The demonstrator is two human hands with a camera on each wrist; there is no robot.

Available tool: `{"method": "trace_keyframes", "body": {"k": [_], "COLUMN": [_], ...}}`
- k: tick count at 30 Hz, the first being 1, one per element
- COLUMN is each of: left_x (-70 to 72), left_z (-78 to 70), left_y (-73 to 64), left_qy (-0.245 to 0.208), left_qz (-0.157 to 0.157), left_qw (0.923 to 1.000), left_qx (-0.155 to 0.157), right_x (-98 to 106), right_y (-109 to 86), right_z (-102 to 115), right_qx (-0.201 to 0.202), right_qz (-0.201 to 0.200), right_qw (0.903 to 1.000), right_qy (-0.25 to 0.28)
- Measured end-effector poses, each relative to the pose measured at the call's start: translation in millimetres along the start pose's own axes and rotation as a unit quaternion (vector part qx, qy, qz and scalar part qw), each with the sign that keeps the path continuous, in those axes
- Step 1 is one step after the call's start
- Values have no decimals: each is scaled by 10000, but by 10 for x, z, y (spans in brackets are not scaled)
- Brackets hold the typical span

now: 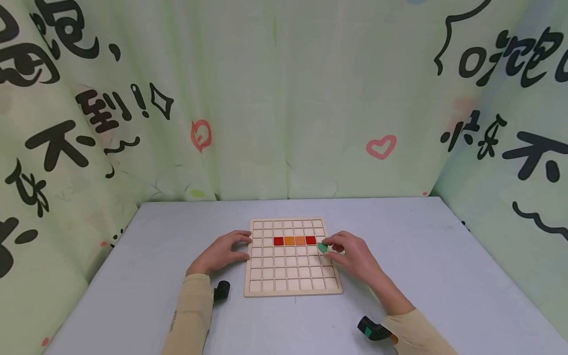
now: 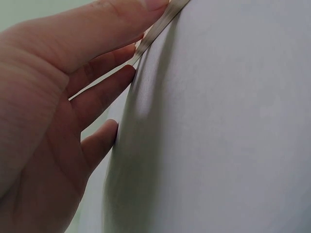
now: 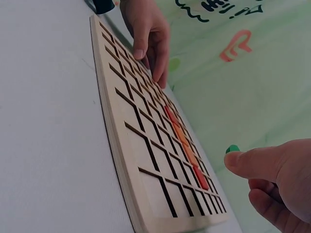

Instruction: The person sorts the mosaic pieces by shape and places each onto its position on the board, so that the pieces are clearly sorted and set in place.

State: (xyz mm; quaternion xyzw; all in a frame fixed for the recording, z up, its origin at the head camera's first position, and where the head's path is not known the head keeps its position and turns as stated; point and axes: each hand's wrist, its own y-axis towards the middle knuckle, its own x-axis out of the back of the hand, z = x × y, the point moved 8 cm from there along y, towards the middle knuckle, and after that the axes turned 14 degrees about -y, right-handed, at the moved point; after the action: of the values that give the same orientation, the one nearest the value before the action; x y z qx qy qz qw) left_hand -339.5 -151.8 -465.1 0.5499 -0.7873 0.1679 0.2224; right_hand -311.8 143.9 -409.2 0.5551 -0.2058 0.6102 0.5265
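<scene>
A wooden grid board (image 1: 294,294) lies flat on the table. One of its upper rows bears a red tile (image 1: 278,241), two orange tiles (image 1: 295,240) side by side and another red tile (image 1: 310,240). My right hand (image 1: 357,256) pinches a small green tile (image 1: 322,248) between thumb and fingertips, over the board's right border at the level of that row. In the right wrist view the green tile (image 3: 233,148) peeks out above the thumb, mostly hidden. My left hand (image 1: 222,252) touches the left edge of the board with extended fingers and thumb.
The white table (image 1: 177,222) reaches out on all sides of the board. Printed curtains (image 1: 319,98) hang behind the table and on both sides. A black wrist device (image 1: 222,291) is on the left arm and another (image 1: 374,329) on the right.
</scene>
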Motion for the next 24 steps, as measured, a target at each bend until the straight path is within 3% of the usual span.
{"method": "trace_keyframes", "body": {"k": [10,24], "left_x": [-4,2], "left_z": [28,-15], "left_y": [5,-10], "left_qy": [-26,-5], "left_qz": [-4,8], "left_qw": [10000,10000], "left_qx": [37,68], "right_x": [-166,-461], "right_y": [179,366], "right_z": [209,327], "right_qx": [72,-60], "right_qz": [380,841], "right_qw": [9990,9952], "right_qy": [212,505]}}
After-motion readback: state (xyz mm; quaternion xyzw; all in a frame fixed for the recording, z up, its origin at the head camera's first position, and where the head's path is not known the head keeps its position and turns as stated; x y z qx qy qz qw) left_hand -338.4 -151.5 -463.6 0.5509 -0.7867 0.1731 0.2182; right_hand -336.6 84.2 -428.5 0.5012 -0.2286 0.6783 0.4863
